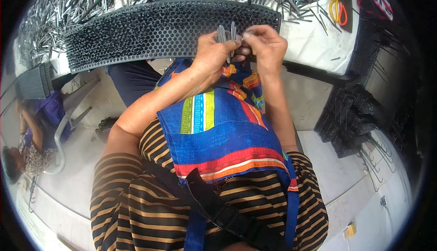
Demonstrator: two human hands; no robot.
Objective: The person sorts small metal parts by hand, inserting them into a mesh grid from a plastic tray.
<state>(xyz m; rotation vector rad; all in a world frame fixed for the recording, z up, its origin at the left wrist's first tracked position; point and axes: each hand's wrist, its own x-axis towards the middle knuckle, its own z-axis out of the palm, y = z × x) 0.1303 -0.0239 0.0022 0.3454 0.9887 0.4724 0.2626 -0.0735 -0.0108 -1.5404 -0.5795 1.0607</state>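
My left hand (208, 54) is closed around a small bundle of slim grey metal strips (221, 34), which stick up past the thumb and below the fingers. Close beside it, my right hand (270, 50) has thumb and forefinger pinched together near the left fingertips. A thin bit shows at that pinch, too small to name. Behind both hands lies a long dark panel (150, 37) full of round holes. Dark pieces stand in many of the holes, most densely at its left end and along the far side. The hands hide part of its right half.
Loose metal strips (54, 12) are heaped on the white-covered table (307, 43) beyond the panel. Yellow and orange looped handles (337, 12) lie at the far right. Dark racks with wire hooks (348, 119) stand at right. Another person (34, 135) sits at left.
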